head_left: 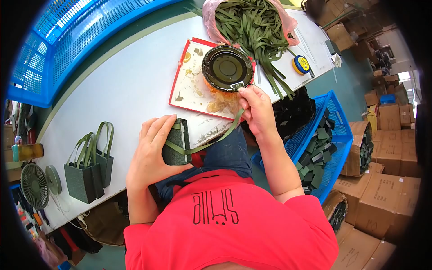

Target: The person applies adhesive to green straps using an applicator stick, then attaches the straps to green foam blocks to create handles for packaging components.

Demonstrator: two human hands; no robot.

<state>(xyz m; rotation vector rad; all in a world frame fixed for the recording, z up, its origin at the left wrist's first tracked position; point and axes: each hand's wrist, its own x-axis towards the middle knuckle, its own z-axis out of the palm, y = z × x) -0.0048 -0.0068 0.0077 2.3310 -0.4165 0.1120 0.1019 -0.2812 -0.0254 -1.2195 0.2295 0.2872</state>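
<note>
My left hand (150,148) grips a small dark green speckled gift bag (176,153) at the table's front edge, tilted over my lap, thumb along its lower end and fingers on its upper side. A flat green ribbon (215,143) runs from the bag up to my right hand (258,110). My right hand pinches the ribbon near its end, with the fingertips right at the rim of a black bowl (205,72). Dark, shiny liquid (228,67) fills the bowl, and amber drips of dried glue (220,102) hang beneath it. Below lies a red-edged white board (182,87).
Three finished-looking green bags with handles (81,180) stand left, near a small fan (34,185). A pink plastic bag of green ribbons (252,31) and a yellow-blue round tin (300,65) sit at the back. A blue crate (342,130) of green pieces stands right, beside cartons (378,198).
</note>
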